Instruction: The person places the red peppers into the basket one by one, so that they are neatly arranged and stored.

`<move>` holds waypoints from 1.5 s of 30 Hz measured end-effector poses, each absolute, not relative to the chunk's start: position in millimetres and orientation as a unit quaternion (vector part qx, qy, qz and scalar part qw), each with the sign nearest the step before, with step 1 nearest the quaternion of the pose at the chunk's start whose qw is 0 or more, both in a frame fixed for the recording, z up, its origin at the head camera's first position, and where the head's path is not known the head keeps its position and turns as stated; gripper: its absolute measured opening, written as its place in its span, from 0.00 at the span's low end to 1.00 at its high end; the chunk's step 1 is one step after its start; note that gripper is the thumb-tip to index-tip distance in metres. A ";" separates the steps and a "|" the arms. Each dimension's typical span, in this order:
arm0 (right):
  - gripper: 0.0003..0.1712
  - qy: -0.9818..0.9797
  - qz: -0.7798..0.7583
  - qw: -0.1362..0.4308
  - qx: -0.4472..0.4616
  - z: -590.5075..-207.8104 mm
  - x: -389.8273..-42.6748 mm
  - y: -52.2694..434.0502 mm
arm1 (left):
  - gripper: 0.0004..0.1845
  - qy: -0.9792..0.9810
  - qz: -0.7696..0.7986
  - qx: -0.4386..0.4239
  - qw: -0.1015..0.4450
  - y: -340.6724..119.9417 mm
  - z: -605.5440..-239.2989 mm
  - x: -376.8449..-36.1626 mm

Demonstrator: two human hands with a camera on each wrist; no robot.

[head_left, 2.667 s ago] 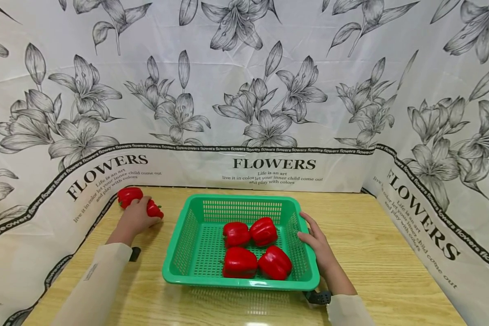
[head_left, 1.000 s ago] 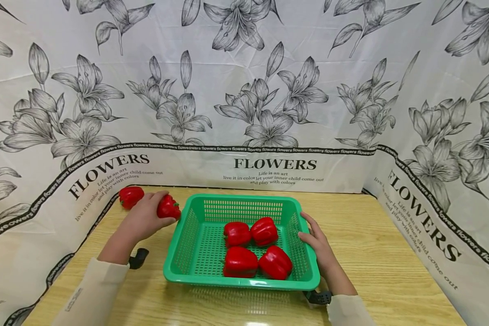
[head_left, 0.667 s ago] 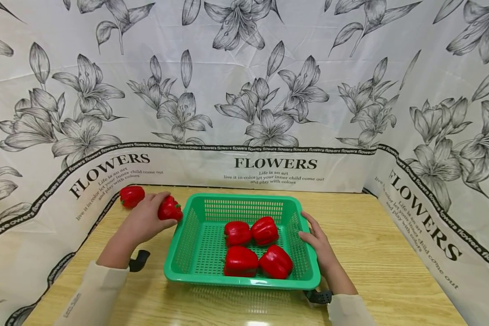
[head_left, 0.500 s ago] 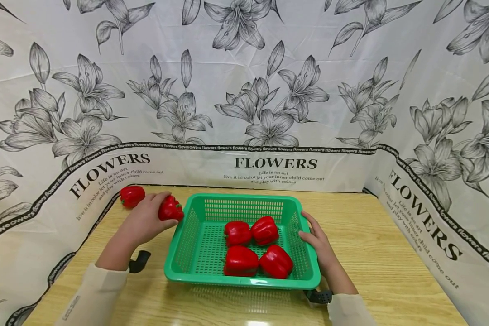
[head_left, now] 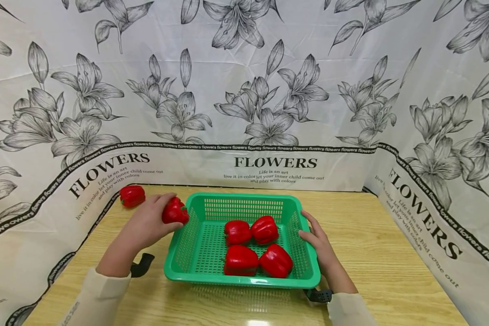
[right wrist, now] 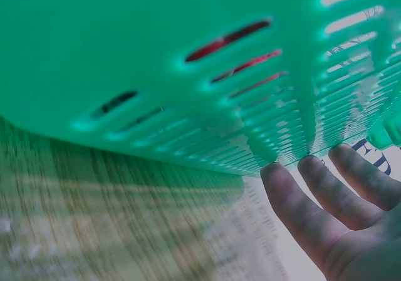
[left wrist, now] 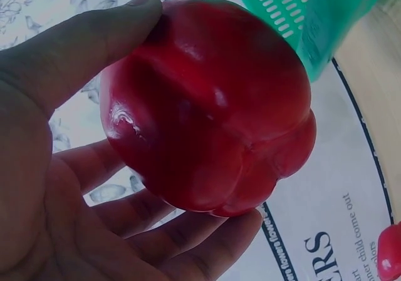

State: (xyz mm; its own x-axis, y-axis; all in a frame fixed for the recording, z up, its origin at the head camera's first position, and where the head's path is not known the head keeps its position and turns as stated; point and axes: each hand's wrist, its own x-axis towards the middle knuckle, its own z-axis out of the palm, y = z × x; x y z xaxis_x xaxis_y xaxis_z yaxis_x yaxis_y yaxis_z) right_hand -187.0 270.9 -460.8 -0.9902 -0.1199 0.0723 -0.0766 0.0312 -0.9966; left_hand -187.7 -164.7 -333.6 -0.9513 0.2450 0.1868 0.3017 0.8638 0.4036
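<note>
On the wooden table [head_left: 375, 253], as the head camera shows it, a green slotted basket [head_left: 195, 240] stands in the middle with four red peppers [head_left: 238, 232] lying on its floor, two at the back and two at the front. At the basket's left rear corner, the left hand [head_left: 146, 226] holds a fifth red bell pepper [head_left: 174, 212], which hangs just above the rim, touching or nearly touching it; the fingers and thumb curl round the fruit from below and behind. Further left, a lone pepper [head_left: 132, 195] lies on the table close to the flower-printed backdrop [head_left: 269, 90]. On the opposite side, the right hand [head_left: 318, 246] lies flat against the basket's right wall, its fingers straight and lightly spread, wrapped round nothing.

Close up from the left wrist, the held pepper [left wrist: 213, 106] fills most of the picture. It sits in the cupped palm, the thumb [left wrist: 94, 37] pressing on its top and the fingers [left wrist: 188, 243] curving beneath it. A corner of the basket [left wrist: 313, 18] shows at the upper right, and the lone pepper [left wrist: 390, 251] peeps in at the lower right edge.

Under the right wrist, the basket's outer wall [right wrist: 125, 74] looms large and blurred, red showing through its slots. Three straight fingertips [right wrist: 282, 181] touch the wall's lower edge, with the table's wood grain [right wrist: 94, 231] beneath.
</note>
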 end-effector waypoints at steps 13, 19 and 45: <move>0.36 0.714 -0.696 0.018 -0.074 -460.9 -186.9 271.4 | 0.40 -0.960 -0.230 -0.150 0.058 -154.1 -336.3 -179.0; 0.36 0.714 -0.695 0.019 -0.076 -462.3 -187.6 271.6 | 0.40 -0.960 -0.232 -0.153 0.042 -149.8 -337.4 -176.1; 0.35 0.719 -0.691 0.014 -0.067 -461.6 -186.9 270.5 | 0.40 -0.952 -0.241 -0.189 0.009 -126.9 -349.5 -170.3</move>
State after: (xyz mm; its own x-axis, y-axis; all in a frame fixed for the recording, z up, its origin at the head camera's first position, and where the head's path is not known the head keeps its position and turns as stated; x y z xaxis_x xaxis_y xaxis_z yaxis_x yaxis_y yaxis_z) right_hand -186.9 270.5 -461.6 -0.9905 -0.1161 0.0735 -0.0781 0.0354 -0.9963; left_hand -170.3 -126.9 -349.5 -0.9286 0.3551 0.1082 0.3638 0.8130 0.4546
